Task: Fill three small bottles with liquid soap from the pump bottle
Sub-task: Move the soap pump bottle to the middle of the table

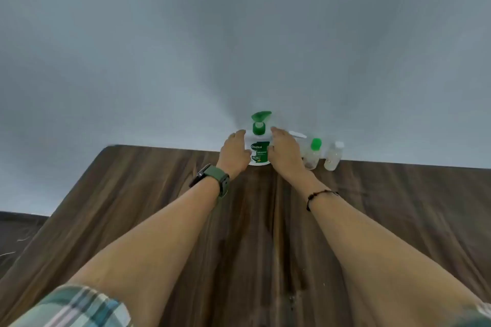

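Head view shows both arms stretched across the wooden tabletop (159, 207) to the pump bottle (259, 150), standing upright at the far edge against the grey wall (239, 34). The left hand (235, 152) and right hand (284, 151) flank it with fingers straight and relaxed, gripping nothing; whether they touch it I cannot tell. Just right stand a green-capped small bottle (313, 154) and a white-capped small bottle (333, 156) (the right hand hides part of something white behind it).
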`<control>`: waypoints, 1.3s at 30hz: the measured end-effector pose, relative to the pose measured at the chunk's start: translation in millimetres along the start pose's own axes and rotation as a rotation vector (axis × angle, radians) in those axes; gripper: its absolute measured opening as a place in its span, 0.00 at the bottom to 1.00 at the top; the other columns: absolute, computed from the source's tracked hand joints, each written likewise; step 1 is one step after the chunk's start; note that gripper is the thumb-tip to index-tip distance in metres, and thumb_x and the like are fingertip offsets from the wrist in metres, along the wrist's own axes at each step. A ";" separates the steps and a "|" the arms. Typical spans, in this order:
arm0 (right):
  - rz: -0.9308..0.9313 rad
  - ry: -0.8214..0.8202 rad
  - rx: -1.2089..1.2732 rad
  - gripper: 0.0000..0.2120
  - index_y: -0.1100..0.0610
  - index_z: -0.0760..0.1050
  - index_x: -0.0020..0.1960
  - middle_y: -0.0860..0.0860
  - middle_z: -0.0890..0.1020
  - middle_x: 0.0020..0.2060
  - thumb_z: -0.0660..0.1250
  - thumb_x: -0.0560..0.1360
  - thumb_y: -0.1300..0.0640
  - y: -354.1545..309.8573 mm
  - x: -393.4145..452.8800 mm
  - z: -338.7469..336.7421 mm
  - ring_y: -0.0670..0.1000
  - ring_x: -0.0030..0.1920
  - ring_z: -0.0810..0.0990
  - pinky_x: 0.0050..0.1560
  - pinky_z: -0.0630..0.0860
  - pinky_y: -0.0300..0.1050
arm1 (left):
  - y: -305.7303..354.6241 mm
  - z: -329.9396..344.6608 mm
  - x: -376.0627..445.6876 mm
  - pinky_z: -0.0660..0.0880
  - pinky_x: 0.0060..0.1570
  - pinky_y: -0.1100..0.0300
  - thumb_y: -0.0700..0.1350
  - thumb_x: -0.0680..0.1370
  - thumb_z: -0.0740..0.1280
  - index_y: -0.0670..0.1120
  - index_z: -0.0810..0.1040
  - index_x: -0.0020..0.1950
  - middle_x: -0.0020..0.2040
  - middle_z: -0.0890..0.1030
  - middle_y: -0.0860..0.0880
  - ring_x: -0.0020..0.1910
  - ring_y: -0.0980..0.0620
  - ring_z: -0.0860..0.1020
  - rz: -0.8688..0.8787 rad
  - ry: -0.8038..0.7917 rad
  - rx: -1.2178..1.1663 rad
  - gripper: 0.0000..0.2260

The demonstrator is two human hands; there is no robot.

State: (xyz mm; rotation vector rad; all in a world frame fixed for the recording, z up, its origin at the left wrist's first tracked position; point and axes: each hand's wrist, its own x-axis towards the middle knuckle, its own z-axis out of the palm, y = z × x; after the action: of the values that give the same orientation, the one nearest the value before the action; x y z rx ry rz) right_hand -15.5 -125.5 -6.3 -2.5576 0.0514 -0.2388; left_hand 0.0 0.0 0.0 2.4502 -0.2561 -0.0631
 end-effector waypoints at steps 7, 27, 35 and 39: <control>0.020 0.090 0.006 0.16 0.64 0.69 0.60 0.62 0.73 0.55 0.59 0.72 0.69 22.6 35.4 29.7 0.62 0.53 0.74 0.51 0.70 0.51 | -23.5 31.7 46.6 0.70 0.55 0.52 0.35 0.73 0.66 0.38 0.67 0.64 0.60 0.75 0.38 0.58 0.40 0.73 0.004 0.017 -0.097 0.20; -0.115 -0.069 0.177 0.18 0.62 0.71 0.57 0.57 0.80 0.52 0.68 0.68 0.64 -26.2 -271.8 -14.1 0.58 0.52 0.78 0.48 0.66 0.41 | -39.8 -1.1 -259.8 0.66 0.45 0.63 0.38 0.68 0.71 0.41 0.74 0.57 0.52 0.81 0.44 0.50 0.44 0.78 0.258 -0.014 0.009 0.18; -0.092 -0.145 0.168 0.19 0.60 0.69 0.60 0.55 0.78 0.56 0.68 0.71 0.61 -30.6 -333.7 -1.9 0.56 0.56 0.76 0.54 0.68 0.44 | -52.1 6.9 -324.4 0.60 0.42 0.69 0.40 0.69 0.72 0.42 0.73 0.57 0.53 0.80 0.47 0.50 0.46 0.78 0.211 -0.061 -0.007 0.18; -0.080 -0.108 0.173 0.19 0.60 0.70 0.60 0.55 0.78 0.56 0.68 0.71 0.61 -33.8 -334.7 3.5 0.55 0.55 0.76 0.55 0.68 0.41 | -56.7 9.3 -325.0 0.60 0.44 0.71 0.39 0.70 0.71 0.42 0.72 0.59 0.54 0.80 0.46 0.52 0.47 0.77 0.191 -0.039 -0.009 0.18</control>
State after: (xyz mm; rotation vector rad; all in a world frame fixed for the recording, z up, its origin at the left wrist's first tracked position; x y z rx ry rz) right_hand -344.4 -66.1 -44.3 -2.3980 -0.1077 -0.1292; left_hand -309.9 102.3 -49.3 2.4054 -0.5041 -0.0282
